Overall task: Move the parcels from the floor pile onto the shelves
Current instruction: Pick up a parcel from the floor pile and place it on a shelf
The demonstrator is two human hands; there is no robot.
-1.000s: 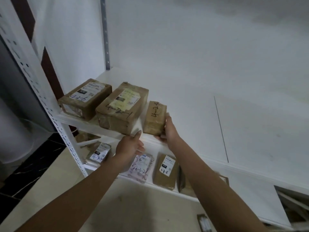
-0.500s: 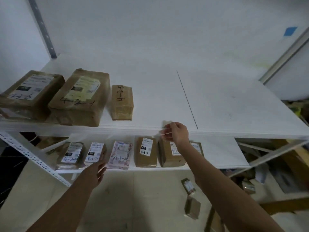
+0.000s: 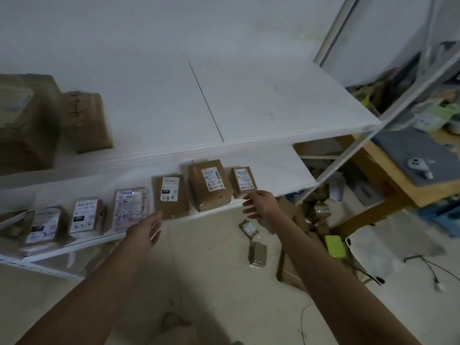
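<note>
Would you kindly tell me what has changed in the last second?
The right hand let go of the small brown parcel on the upper shelf and dropped toward the lower shelf; the left hand lowered too. Both hold nothing. Everything shelved stayed put.

Right grip, fingers loose, hovers just before a small brown labelled cardboard parcel on the white lower shelf; left grip hangs open leftward.

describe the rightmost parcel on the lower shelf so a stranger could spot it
Find the white shelving unit and look at its lower shelf, where brown parcels sit in a row. It is the last parcel rightward, by the right hand, smaller than its neighbour, bare shelf beyond it.
</note>
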